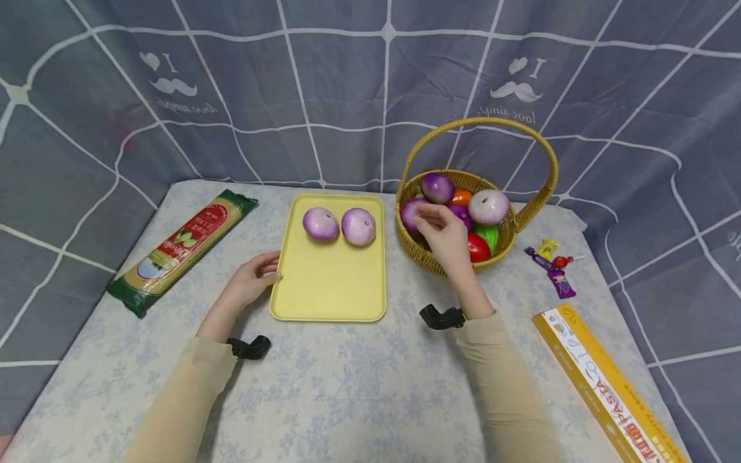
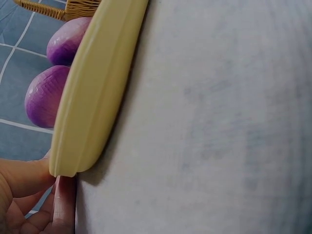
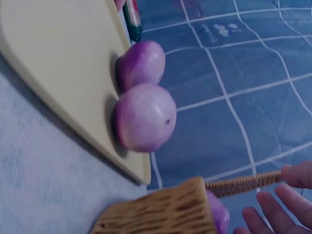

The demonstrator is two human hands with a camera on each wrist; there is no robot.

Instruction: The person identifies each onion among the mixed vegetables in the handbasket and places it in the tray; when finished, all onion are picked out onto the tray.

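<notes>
Two purple onions (image 1: 359, 227) lie side by side at the far end of a yellow tray (image 1: 327, 289). My left hand (image 1: 246, 283) pinches the tray's left edge, the thumb on the rim and a finger below it in the left wrist view. My right hand (image 1: 444, 241) hovers over a wicker basket (image 1: 425, 259), its fingers beside a purple onion (image 1: 408, 217) at the basket's left. In the right wrist view its fingers (image 3: 280, 209) are spread and hold nothing; contact with that onion cannot be told.
The basket also holds a pale onion (image 1: 488, 207), a red vegetable (image 1: 478, 248) and a green one (image 1: 488, 236), under a tall arched handle (image 1: 480, 121). A noodle packet (image 1: 182, 251) lies left. Small candies (image 1: 560, 283) and a long pasta box (image 1: 608, 386) lie right. Grey curtains surround the table.
</notes>
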